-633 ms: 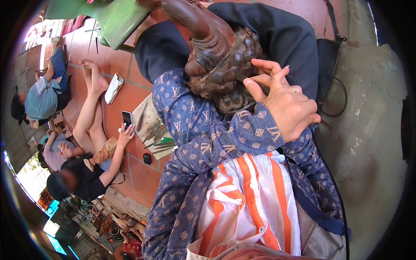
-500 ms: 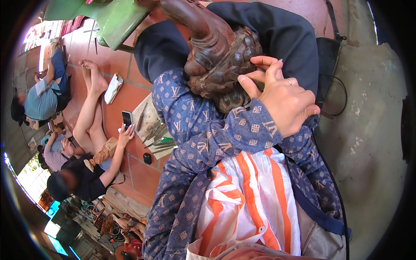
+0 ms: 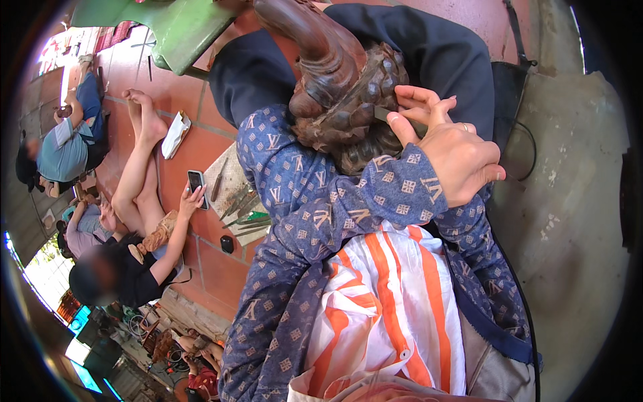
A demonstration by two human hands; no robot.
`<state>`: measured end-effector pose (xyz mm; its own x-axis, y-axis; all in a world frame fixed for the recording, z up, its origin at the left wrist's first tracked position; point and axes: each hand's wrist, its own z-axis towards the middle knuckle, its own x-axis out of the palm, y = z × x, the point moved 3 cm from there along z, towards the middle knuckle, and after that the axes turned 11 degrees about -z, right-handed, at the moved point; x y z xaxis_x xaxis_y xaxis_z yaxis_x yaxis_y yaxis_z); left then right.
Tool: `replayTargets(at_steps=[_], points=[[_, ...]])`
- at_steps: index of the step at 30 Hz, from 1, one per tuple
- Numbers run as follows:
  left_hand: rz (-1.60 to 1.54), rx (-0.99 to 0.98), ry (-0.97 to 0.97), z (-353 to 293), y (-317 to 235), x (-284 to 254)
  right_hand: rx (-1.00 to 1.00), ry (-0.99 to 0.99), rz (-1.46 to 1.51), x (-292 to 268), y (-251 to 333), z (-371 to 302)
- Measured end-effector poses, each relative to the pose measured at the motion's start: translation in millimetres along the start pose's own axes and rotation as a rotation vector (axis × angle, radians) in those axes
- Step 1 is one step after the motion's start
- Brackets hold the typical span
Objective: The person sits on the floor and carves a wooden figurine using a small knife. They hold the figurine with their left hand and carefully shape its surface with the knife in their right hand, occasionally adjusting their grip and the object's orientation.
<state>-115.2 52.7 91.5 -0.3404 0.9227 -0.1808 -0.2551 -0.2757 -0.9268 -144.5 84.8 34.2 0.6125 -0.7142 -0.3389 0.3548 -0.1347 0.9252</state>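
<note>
A dark wood carving (image 3: 341,80) stretches away and slightly left, and just to its right what looks like the left hand (image 3: 455,149) pinches 1 flat blade (image 3: 382,114) set against its side, while the right hand's grip cannot be told.

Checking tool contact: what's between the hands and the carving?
A short stretch of metal blade, seen in the head view, spans from the hands to the carving. Whether its tip touches can't be told.

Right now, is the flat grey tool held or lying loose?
Held: one hand grips the flat grey tool, whose end juts past the thumb toward the dark carving.
</note>
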Motion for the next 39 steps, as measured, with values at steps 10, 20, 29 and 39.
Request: replayTargets(at_steps=[10,20,29,39], points=[[0.023,0.035,0.003,-3,-7,-1,-0.041,0.019,-0.027,0,2,-1],[0.217,0.408,-0.033,-45,-60,-3,-0.274,-0.060,-0.186,-24,30,-14],[0.152,0.403,-0.007,-85,-33,-26,-0.377,0.035,-0.275,-7,28,-8],[0.187,0.404,-0.060,-90,-18,-34,-0.457,-0.013,-0.411,3,29,-6]])
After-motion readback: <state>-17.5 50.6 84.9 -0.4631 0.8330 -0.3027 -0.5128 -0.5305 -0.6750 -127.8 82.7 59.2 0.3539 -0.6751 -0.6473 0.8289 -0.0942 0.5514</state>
